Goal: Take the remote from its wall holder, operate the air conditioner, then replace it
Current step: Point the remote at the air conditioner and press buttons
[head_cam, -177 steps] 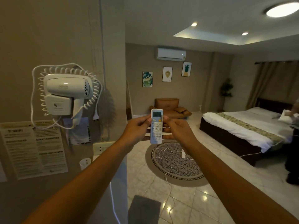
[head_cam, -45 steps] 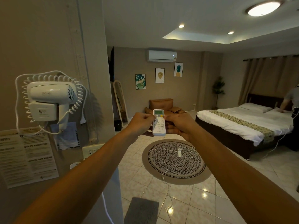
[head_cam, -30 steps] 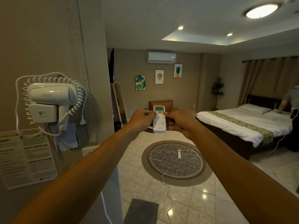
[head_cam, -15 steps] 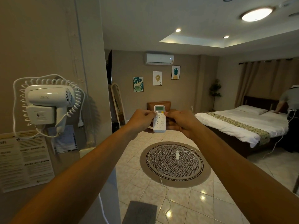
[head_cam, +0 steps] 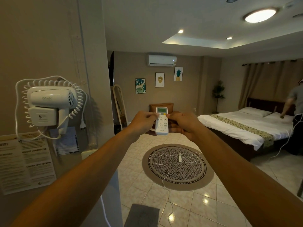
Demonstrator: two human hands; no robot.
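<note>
A white remote (head_cam: pixel 161 125) with a lit green screen is held upright at arm's length in the middle of the view. My left hand (head_cam: pixel 142 122) grips its left edge and my right hand (head_cam: pixel 183 124) its right edge, both thumbs resting on the upper buttons. It points toward the white air conditioner (head_cam: pixel 162 60) mounted high on the far wall, where a small light shows on the right of its front. No wall holder for the remote is in sight.
A wall-mounted hair dryer (head_cam: pixel 49 105) with a coiled cord hangs on the left wall above printed notices (head_cam: pixel 27 163). A round rug (head_cam: pixel 177 167) with a white cable lies on the tiled floor. A bed (head_cam: pixel 246 128) stands at right, a person (head_cam: pixel 295 102) leaning over it.
Both hands and the remote stay in nearly the same pose. My view has tilted slightly up and shifted left. The person by the bed has moved further into view.
</note>
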